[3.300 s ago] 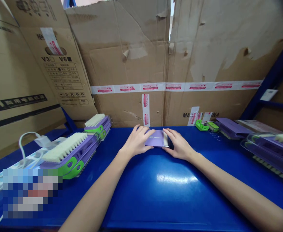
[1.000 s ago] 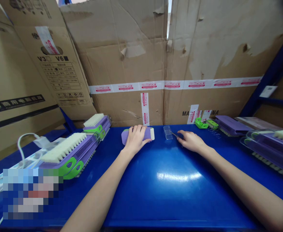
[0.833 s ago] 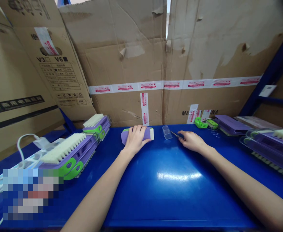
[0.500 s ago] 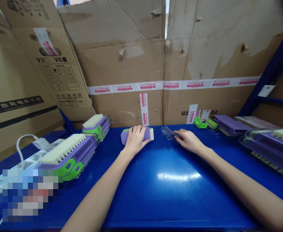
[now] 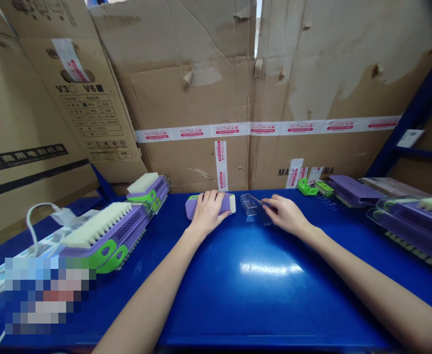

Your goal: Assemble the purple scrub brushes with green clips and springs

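My left hand [image 5: 210, 210] is wrapped over a purple brush body [image 5: 193, 209] lying on the blue table [image 5: 219, 280]. Green trim shows at its back edge and a pale end [image 5: 232, 203] sticks out past my thumb. My right hand [image 5: 285, 212] pinches a thin tool [image 5: 257, 199] with a slender metallic tip; its handle is mostly hidden in my fingers, so its kind is unclear. The tip points left, over or beside a small clear plastic case [image 5: 248, 205], which sits between my two hands.
Purple-and-green brushes with white bristles [image 5: 98, 227] are stacked at left, beside a white cable [image 5: 33, 231]. At right lie more brushes [image 5: 415, 223], a purple shell [image 5: 354, 189], green parts [image 5: 307, 187] and small springs [image 5: 328, 202]. Cardboard [image 5: 186, 108] walls the back.
The clear case has turned and shifted slightly left, apart from my right fingers. The thin tool now shows pointing left from my right hand. My left hand stays on the brush body.
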The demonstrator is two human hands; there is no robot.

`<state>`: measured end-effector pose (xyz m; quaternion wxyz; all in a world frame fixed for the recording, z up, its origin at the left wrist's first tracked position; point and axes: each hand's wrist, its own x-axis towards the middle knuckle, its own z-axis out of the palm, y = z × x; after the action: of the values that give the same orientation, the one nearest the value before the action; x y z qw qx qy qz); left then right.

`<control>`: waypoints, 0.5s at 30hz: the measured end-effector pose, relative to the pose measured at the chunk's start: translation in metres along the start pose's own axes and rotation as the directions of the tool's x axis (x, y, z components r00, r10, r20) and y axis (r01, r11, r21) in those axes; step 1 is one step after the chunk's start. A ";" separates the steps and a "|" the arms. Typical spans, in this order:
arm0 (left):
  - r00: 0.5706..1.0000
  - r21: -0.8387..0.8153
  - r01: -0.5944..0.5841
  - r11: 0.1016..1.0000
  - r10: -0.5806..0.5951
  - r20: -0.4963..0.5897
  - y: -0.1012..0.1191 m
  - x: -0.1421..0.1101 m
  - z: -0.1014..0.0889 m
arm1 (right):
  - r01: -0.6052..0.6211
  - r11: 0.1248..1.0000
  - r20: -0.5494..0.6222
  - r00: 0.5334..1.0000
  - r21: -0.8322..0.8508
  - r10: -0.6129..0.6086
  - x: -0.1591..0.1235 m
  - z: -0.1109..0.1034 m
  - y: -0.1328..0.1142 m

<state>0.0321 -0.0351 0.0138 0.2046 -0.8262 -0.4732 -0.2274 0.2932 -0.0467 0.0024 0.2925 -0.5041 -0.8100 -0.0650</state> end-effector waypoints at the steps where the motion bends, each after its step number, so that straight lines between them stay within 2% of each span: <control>1: 1.000 -0.003 0.000 1.000 0.000 0.000 0.000 0.000 0.000 | -0.027 1.000 -0.028 0.999 -0.005 0.027 0.000 0.000 0.000; 5: 1.000 -0.009 0.001 1.000 -0.001 0.000 0.000 0.000 0.000 | -0.109 0.994 -0.130 0.985 0.029 0.112 0.002 -0.003 0.003; 11: 1.000 0.001 0.002 1.000 -0.002 -0.001 0.000 0.000 0.000 | -0.220 0.952 -0.235 0.934 0.213 0.269 0.004 -0.007 0.000; 13: 1.000 0.002 0.003 1.000 -0.003 -0.001 0.000 0.000 0.000 | -0.258 0.921 -0.242 0.912 0.293 0.332 0.005 -0.007 -0.002; 15: 1.000 0.003 0.001 1.000 -0.001 0.000 0.000 0.000 0.000 | -0.311 0.872 -0.196 0.894 0.378 0.404 0.005 -0.007 -0.003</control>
<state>0.0318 -0.0351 0.0135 0.2056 -0.8256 -0.4738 -0.2270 0.2915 -0.0471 0.0111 0.4882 -0.5752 -0.6535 0.0623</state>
